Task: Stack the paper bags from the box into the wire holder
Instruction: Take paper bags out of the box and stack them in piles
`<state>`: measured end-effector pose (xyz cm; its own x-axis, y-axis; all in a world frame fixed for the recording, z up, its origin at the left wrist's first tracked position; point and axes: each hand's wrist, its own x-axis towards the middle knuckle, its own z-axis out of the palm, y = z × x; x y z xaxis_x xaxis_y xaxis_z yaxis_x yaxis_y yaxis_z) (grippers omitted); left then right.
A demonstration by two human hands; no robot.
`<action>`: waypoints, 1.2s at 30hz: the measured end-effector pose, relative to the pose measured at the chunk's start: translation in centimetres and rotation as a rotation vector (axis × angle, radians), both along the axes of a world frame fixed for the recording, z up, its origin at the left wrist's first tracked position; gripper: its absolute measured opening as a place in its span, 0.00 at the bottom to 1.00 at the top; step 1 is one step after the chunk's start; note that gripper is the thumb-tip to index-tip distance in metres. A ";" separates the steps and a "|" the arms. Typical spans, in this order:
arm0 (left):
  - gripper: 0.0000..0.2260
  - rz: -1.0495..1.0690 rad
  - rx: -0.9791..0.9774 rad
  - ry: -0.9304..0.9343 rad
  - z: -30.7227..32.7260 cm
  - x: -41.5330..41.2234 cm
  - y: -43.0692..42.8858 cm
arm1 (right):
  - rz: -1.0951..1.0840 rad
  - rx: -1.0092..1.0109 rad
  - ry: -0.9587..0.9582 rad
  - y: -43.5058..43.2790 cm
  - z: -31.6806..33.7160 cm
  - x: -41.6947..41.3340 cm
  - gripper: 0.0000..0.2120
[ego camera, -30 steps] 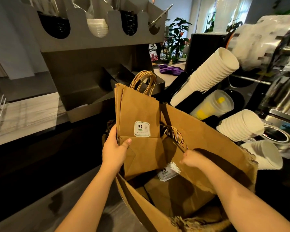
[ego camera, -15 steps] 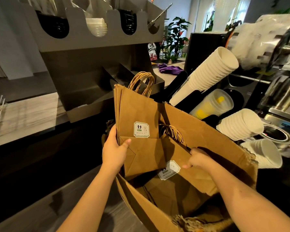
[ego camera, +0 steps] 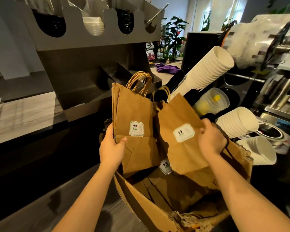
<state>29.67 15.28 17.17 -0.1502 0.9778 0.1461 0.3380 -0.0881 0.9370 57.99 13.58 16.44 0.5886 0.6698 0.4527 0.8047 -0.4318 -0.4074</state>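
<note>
Gaping at the bottom of the view, the torn cardboard box (ego camera: 141, 205) has flat brown bags lying in its shadowed inside. Above its rim the left hand (ego camera: 111, 149) is closed on a bundle of paper bags (ego camera: 134, 114) held upright – thumb across the front fold, fingers behind, twisted handles at the top. Just beside it the right hand (ego camera: 211, 139) grips a single bag (ego camera: 179, 131) by its right edge, tilted, its white label facing the camera and partly overlapping the bundle. Behind the bags stands a grey dispenser rack (ego camera: 94, 52) – to the right, sleeves of white cups (ego camera: 206, 67) angle outward. A purple cloth (ego camera: 167, 70) lies on the far counter (ego camera: 159, 74)
</note>
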 end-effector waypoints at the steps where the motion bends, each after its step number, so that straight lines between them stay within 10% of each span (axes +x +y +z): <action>1: 0.25 0.009 0.002 0.008 0.0 0.0 0.0 | -0.012 0.062 0.061 -0.1 0.3 0.0 0.16; 15: 0.25 -0.029 0.020 -0.042 -0.1 -0.2 0.1 | 0.139 0.545 1.165 0.9 0.0 1.1 0.16; 25: 0.26 -0.286 -0.002 -0.288 0.4 -1.3 -0.1 | 0.531 -0.079 1.237 1.5 -1.4 -2.5 0.20; 36: 0.24 -0.316 0.033 -0.312 1.1 -0.8 -0.8 | 0.703 -0.101 1.138 1.9 -2.3 -4.9 0.18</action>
